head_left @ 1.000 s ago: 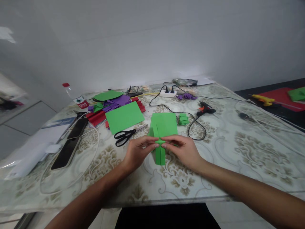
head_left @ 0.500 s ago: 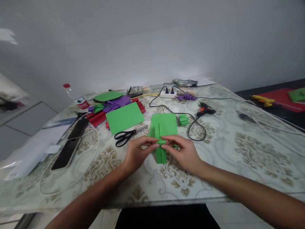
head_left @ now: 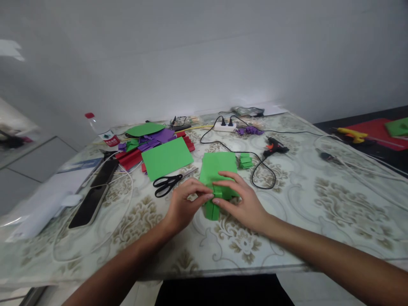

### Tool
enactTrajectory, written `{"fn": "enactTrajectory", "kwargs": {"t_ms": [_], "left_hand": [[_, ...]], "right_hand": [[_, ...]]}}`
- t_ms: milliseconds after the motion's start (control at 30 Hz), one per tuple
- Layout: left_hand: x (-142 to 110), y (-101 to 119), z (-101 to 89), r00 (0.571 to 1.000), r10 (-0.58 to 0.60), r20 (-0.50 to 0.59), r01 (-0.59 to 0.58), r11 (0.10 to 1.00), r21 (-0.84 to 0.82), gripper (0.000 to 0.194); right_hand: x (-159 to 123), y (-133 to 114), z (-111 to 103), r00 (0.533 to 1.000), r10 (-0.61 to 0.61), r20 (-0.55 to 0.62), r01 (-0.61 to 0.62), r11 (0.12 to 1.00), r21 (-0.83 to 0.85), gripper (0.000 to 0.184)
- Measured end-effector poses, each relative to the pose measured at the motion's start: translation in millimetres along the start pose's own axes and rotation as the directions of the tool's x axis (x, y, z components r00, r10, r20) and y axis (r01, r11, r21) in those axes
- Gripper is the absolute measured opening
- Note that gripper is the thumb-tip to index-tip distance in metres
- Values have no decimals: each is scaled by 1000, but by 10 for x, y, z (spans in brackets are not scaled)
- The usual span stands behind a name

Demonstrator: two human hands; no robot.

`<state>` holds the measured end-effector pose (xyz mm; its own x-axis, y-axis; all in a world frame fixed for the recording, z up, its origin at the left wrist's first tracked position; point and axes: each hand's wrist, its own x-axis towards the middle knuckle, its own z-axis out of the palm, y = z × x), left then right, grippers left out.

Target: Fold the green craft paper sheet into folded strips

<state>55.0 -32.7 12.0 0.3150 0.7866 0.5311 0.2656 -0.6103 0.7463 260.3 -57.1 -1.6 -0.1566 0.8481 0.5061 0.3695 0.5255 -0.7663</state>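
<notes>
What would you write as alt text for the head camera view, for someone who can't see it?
The left hand and right hand press folds into a green paper piece on a patterned table. Black scissors, a flat green sheet and a glue gun lie nearby.

A cream, floral-patterned counter [head_left: 318,204] fills the frame's middle, bearing green paper sheets [head_left: 166,157], black scissors [head_left: 167,183], two phones [head_left: 95,191], a glue gun [head_left: 274,147] and a power strip [head_left: 225,125].
</notes>
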Motion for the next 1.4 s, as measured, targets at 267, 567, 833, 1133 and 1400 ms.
{"fn": "enactTrajectory", "kwargs": {"t_ms": [267,567,833,1133,1400], "left_hand": [[-36,0,36,971,-215,105,237,928,-289,15],[-44,-31,13,971,-180,159,191,980,-61,16],[7,-58,-51,960,-271,67,278,949,-147,33],[60,-89,-55,956,-292,-42,278,940,-198,37],[50,-116,-54,947,-320,18,319,937,-144,35]], "right_hand": [[2,-69,7,980,120,156,-132,989,72,19],[-27,-19,28,944,184,275,-212,974,77,32],[-18,-2,57,903,284,323,-371,893,253,33],[40,-60,30,831,402,386,-532,776,338,41],[-5,13,72,827,358,434,-516,791,330,45]]}}
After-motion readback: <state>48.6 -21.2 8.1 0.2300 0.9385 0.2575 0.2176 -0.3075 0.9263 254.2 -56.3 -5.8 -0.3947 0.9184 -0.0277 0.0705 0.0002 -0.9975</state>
